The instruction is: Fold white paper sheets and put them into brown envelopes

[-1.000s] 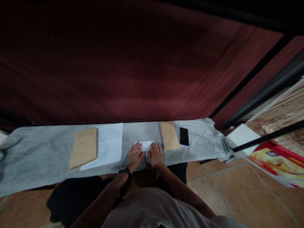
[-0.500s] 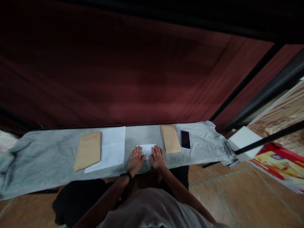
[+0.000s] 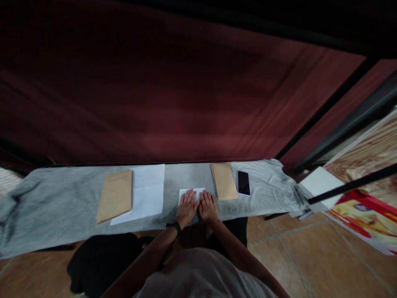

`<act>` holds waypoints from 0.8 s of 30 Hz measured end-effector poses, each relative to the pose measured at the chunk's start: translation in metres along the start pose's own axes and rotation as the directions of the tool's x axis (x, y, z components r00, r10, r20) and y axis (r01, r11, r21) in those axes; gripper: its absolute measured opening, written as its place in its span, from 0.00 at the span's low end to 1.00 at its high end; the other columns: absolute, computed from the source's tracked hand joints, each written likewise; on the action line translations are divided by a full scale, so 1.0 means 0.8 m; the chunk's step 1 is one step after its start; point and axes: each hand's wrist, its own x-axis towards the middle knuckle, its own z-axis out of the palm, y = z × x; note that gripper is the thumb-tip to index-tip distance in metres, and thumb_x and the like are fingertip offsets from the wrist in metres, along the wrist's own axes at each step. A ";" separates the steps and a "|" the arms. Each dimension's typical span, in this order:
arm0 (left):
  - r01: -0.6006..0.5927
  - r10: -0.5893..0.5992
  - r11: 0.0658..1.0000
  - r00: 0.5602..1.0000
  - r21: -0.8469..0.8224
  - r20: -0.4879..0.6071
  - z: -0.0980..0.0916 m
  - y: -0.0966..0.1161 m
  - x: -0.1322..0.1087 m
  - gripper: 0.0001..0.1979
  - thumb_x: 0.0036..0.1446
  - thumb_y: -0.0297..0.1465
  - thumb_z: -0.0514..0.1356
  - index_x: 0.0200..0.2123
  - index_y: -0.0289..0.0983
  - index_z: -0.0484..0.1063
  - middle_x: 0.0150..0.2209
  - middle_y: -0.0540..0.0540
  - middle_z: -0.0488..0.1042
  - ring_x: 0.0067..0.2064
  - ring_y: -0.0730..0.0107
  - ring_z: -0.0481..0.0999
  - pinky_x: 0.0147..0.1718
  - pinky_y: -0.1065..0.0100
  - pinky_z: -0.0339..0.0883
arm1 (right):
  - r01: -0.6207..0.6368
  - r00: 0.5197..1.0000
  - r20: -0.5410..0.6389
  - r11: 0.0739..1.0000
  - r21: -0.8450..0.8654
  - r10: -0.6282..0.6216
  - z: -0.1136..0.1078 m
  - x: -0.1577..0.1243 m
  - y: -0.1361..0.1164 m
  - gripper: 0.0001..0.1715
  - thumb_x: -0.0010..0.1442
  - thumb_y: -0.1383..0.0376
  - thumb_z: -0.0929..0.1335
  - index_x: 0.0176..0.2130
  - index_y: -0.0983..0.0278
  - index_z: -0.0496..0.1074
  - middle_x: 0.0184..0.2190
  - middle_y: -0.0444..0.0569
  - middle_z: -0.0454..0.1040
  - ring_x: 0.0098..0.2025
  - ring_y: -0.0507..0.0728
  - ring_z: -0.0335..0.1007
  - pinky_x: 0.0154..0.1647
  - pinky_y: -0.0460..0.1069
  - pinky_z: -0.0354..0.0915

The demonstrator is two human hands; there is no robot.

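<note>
A small folded piece of white paper (image 3: pixel 198 191) lies on the grey cloth in front of me. My left hand (image 3: pixel 186 207) rests flat on it, fingers stretched out, covering most of its middle. At the paper's right end lies my right hand (image 3: pixel 208 207), also flat with fingers extended. The thumbs almost meet between the two hands. Left of them are white paper sheets (image 3: pixel 148 190), partly under a stack of brown envelopes (image 3: pixel 116 194). Just right of my right hand is another brown envelope stack (image 3: pixel 224 182).
A phone (image 3: pixel 243 183) with a dark screen lies right of the envelopes. Grey cloth (image 3: pixel 68 203) covers the narrow bench, with a dark red panel (image 3: pixel 186 103) behind it. A white box (image 3: pixel 321 182) and a red-yellow carton (image 3: pixel 367 215) stand at right.
My left hand has slid right across the white paper, closer to my right hand. My right hand has stayed nearly in place at the right end.
</note>
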 end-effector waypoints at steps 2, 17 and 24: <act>0.003 -0.003 1.000 1.000 -0.008 0.016 0.002 -0.004 -0.001 0.29 0.71 0.38 0.43 0.71 0.35 0.55 0.71 0.39 0.60 0.73 0.60 0.56 0.69 0.51 0.53 | 0.001 1.000 -0.007 1.000 0.002 -0.001 0.000 -0.001 0.002 0.31 0.73 0.58 0.59 0.68 0.67 0.63 0.69 0.57 0.63 0.69 0.64 0.59 0.70 0.59 0.49; 0.066 -0.065 0.998 0.998 -0.012 0.015 0.006 -0.019 -0.016 0.29 0.69 0.32 0.44 0.71 0.33 0.56 0.71 0.38 0.60 0.73 0.59 0.55 0.69 0.52 0.52 | 0.072 0.995 0.057 0.994 0.086 -0.077 -0.006 0.025 -0.019 0.27 0.75 0.57 0.58 0.68 0.61 0.63 0.69 0.53 0.62 0.71 0.61 0.56 0.71 0.61 0.51; 0.108 -0.109 0.994 0.994 -0.006 -0.034 0.011 -0.001 -0.002 0.28 0.70 0.33 0.44 0.70 0.32 0.58 0.70 0.37 0.61 0.73 0.57 0.56 0.70 0.48 0.50 | 0.033 0.996 0.078 0.999 0.021 -0.035 -0.012 0.014 0.005 0.29 0.74 0.60 0.58 0.69 0.63 0.61 0.70 0.55 0.61 0.71 0.62 0.56 0.71 0.60 0.47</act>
